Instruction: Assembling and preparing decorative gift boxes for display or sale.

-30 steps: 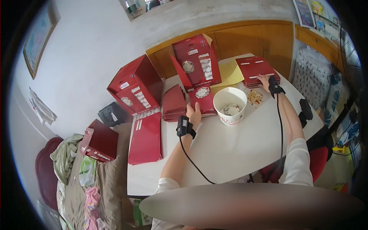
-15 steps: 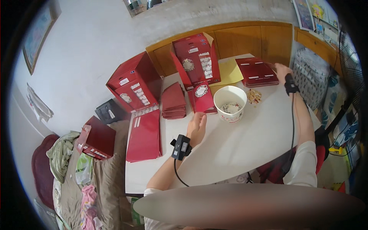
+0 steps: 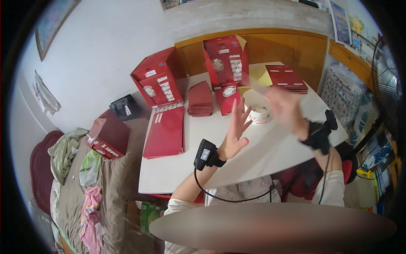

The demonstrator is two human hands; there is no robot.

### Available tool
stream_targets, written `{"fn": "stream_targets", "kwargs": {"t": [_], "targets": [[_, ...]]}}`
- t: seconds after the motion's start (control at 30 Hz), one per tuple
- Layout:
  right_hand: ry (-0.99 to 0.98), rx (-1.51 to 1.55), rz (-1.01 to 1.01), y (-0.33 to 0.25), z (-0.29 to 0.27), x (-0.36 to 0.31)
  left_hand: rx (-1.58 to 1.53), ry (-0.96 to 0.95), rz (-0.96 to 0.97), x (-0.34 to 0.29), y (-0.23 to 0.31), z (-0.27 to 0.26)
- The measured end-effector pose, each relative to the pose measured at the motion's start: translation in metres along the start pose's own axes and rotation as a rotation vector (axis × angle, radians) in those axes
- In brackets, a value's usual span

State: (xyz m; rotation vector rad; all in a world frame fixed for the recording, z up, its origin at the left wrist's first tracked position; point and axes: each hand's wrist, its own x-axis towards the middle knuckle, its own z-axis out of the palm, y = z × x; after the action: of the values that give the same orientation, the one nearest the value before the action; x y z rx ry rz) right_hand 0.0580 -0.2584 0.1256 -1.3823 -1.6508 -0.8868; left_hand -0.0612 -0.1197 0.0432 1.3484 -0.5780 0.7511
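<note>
My left hand (image 3: 234, 136) is raised over the table with its fingers spread and nothing in it. My right hand (image 3: 287, 111) is smeared by motion in front of a white round paper tub (image 3: 260, 117) and hides part of it. Whether it holds anything cannot be made out. Just beyond my left hand lies a red envelope (image 3: 226, 105) with a white oval label. To its left is a stack of red envelopes (image 3: 200, 99). A flat pile of red card sheets (image 3: 165, 134) lies further left. Each wrist wears a black strapped device.
Two red display boxes, the left (image 3: 160, 78) and the right one (image 3: 224, 59), stand at the back. Beside them are a yellow sheet (image 3: 259, 76) and a dark red stack (image 3: 287, 78). Another red box (image 3: 109, 134) sits on the bed (image 3: 120, 186). A fan (image 3: 384, 78) stands at the right.
My right hand has left the dark red stack and swung left and nearer, in front of the tub. My left hand has risen and spread its fingers. The view has shifted.
</note>
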Motion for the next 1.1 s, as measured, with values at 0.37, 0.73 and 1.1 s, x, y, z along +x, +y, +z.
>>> {"fn": "stream_targets", "kwargs": {"t": [0.37,0.73,1.1], "targets": [[-0.375,0.154,-0.182,-0.034,0.076,-0.015,0.241,0.707,-0.029,-0.063,0.011,-0.08],[-0.003,0.529,0.632,0.066,0.069,-0.046,0.658,0.619,-0.245,-0.052,0.05,-0.1],[-0.062,0.743,0.707,0.055,0.074,-0.081,0.756,0.633,-0.173,-0.06,0.027,-0.115]]}}
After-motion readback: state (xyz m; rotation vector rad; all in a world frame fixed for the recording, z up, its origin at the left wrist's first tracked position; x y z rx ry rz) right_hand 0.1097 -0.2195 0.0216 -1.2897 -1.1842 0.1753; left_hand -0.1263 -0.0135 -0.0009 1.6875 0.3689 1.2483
